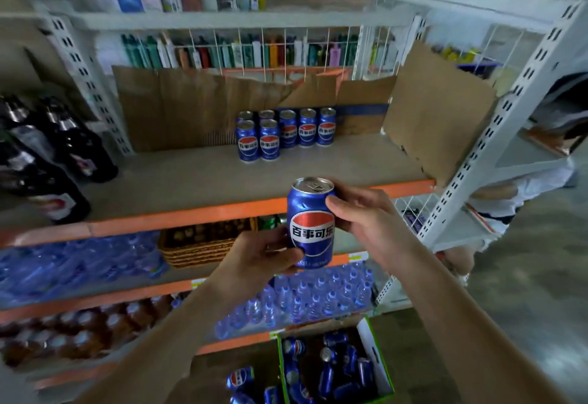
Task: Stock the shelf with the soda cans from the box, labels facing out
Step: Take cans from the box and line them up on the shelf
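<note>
The held can point(311, 222) is deep blue with a red, white and blue roundel bearing white characters, its top silver. The cans point(284, 133) near the shelf's point(191, 177) back edge match it. That shelf is grey-beige with an orange front edge; brown cardboard point(178, 110) lines its back. The box point(375, 359) has green edges and white flaps.

Racking: white perforated steel uprights point(496, 136) are carrying orange-edged boards.
Backing: torn brown cardboard sheets point(178, 110) are lining the rear.
Floor: grey polished concrete floor point(534, 276) is reflecting soft daylight.
</note>
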